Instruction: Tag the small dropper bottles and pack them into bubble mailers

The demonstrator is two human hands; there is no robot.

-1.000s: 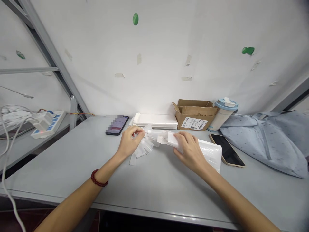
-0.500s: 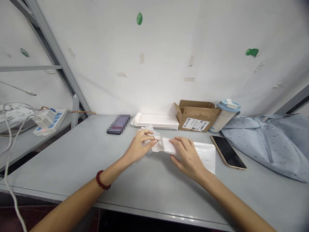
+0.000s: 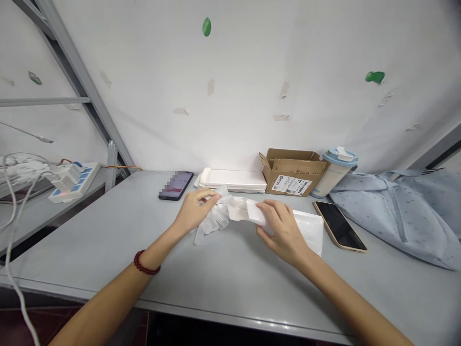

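Observation:
My right hand [image 3: 283, 233] grips a white plastic mailer envelope [image 3: 310, 228] on the table, thumb below and fingers on top. Its creased flap [image 3: 238, 209] sticks out to the left of those fingers. My left hand [image 3: 196, 209] is closed in a pinch just left of the flap, thumb against fingertips. Whatever lies in that pinch is too small or hidden to make out. Beneath and beside my left fingertips is a loose pile of translucent strips [image 3: 215, 218], partly covered by the hand.
Behind the hands lies a stack of white envelopes [image 3: 234, 179], with a cardboard box [image 3: 295, 175] and a lidded cup [image 3: 333, 173] to its right. One phone [image 3: 175, 186] lies back left, another phone [image 3: 340, 226] on the right by a blue fabric bag [image 3: 396, 216]. A power strip [image 3: 75, 182] is far left.
My left hand has moved left and slightly up, away from the envelope's flap, uncovering more of the strip pile. My right hand keeps its grip, with the envelope shifted slightly.

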